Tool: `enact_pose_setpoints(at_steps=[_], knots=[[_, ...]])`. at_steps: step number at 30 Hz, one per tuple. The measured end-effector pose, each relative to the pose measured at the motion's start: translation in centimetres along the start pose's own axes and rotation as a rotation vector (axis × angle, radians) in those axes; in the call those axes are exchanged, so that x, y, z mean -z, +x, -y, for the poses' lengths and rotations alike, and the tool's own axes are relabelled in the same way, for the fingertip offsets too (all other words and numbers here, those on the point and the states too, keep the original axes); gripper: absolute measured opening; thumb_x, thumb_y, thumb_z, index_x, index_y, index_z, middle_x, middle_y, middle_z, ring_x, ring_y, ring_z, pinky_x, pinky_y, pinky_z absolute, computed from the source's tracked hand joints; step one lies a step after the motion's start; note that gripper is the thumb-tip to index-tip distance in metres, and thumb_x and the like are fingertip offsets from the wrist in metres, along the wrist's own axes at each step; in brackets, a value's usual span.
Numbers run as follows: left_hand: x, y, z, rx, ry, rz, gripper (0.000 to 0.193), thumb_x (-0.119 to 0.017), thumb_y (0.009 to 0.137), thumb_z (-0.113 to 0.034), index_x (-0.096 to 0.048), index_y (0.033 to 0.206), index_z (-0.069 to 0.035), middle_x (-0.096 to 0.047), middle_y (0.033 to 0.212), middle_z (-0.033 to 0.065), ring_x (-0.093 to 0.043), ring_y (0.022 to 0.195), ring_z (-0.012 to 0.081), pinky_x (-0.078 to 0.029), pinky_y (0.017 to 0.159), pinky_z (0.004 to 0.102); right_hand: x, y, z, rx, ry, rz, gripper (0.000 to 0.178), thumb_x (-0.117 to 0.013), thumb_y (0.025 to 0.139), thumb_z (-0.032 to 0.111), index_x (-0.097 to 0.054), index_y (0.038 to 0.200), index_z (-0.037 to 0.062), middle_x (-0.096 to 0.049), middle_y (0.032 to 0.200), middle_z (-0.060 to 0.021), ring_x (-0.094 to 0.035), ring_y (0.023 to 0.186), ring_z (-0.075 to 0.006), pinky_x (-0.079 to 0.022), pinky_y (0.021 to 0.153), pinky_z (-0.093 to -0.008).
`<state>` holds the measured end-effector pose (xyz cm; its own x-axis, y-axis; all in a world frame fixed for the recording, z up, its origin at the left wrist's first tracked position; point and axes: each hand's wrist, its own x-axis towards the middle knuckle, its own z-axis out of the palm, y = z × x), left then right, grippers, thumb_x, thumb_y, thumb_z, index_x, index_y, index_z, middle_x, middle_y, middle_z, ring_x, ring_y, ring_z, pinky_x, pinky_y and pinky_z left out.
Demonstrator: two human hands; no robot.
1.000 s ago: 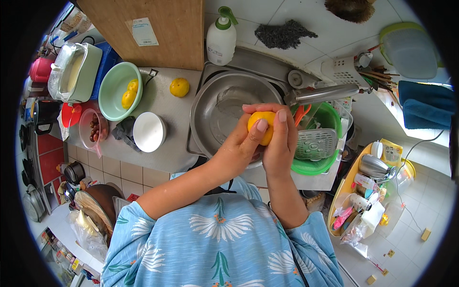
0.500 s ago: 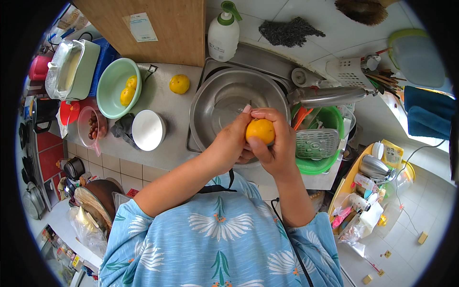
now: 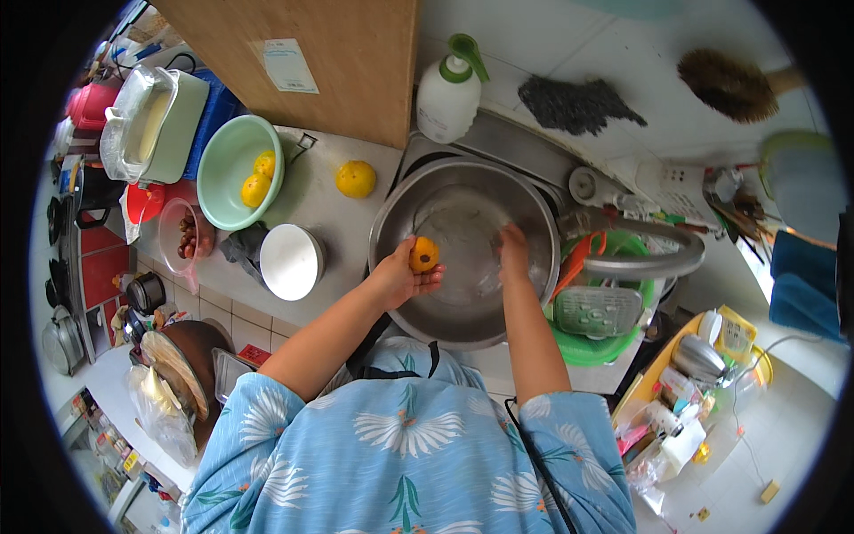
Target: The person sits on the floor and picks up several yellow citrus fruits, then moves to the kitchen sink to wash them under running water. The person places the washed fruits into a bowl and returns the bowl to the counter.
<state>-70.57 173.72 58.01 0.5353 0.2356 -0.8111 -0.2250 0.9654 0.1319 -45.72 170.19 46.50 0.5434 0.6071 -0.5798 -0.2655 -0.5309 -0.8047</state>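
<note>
My left hand (image 3: 402,275) holds an orange (image 3: 424,254) between thumb and palm, over the left side of a large steel basin (image 3: 384,200). Its other fingers stretch out beneath the fruit, and a dark spot shows on the peel. My right hand (image 3: 512,253) is apart from the orange, low in the right side of the basin. It is seen edge-on and slightly blurred, open, with nothing visible in it. Clear water appears to lie in the basin. Another orange (image 3: 356,179) rests on the steel counter to the left.
A pale green bowl (image 3: 210,182) with oranges, a white bowl (image 3: 291,262) and a pink container (image 3: 176,228) of brown items stand left. The faucet (image 3: 654,260) and a green basket (image 3: 592,352) with utensils are right. A soap bottle (image 3: 447,102) stands behind.
My hands have parted: both held the orange before. The left has moved leftward with it, while the right has let go and dropped into the basin. The view has shifted slightly.
</note>
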Motion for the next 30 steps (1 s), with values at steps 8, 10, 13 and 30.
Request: enact_pose_setpoints(at_steps=[8,10,13,30], knots=[[0.5,4.7,-0.8,-0.281,0.004,-0.185,0.032,-0.040,0.104,-0.029,-0.048,0.128,-0.009,-0.057,0.114,0.0105,-0.058,0.101,0.0230,-0.049,0.094,0.0403,-3.6,1.6,-1.8,-0.530,0.546,0.561,0.032,-0.049,0.098,0.020,-0.061,0.115,-0.0037,-0.067,0.096,-0.0164,-0.067,0.081,-0.0278,-0.055,0.082,-0.0373],[2.5,6.0,-0.1,-0.297,-0.120,-0.074,0.030,-0.042,0.104,-0.027,-0.048,0.129,-0.011,-0.057,0.111,0.0093,-0.059,0.098,0.0229,-0.050,0.090,0.0402,-5.2,-4.0,4.4,-0.451,0.267,0.714,0.033,-0.048,0.099,0.019,-0.059,0.119,-0.0041,-0.066,0.106,-0.0176,-0.067,0.093,-0.0279,-0.054,0.087,-0.0369],[0.0,5.8,-0.2,-0.291,0.035,-0.044,0.028,-0.044,0.103,-0.027,-0.049,0.126,-0.013,-0.057,0.110,0.0075,-0.059,0.093,0.0211,-0.051,0.080,0.0350,-3.2,-9.9,10.7,-0.232,0.022,0.725,0.035,-0.046,0.100,0.019,-0.057,0.124,-0.0048,-0.063,0.119,-0.0189,-0.062,0.110,-0.0274,-0.050,0.094,-0.0367],[-1.2,0.8,1.4,-0.256,0.509,-0.227,0.040,-0.030,0.104,-0.037,-0.053,0.123,-0.009,-0.061,0.105,0.0120,-0.063,0.080,0.0229,-0.052,0.070,0.0329,3.5,-10.3,3.1,0.111,-0.602,0.250,0.033,-0.044,0.094,0.009,-0.064,0.119,0.0001,-0.064,0.124,-0.0154,-0.061,0.111,-0.0270,-0.044,0.098,-0.0367]])
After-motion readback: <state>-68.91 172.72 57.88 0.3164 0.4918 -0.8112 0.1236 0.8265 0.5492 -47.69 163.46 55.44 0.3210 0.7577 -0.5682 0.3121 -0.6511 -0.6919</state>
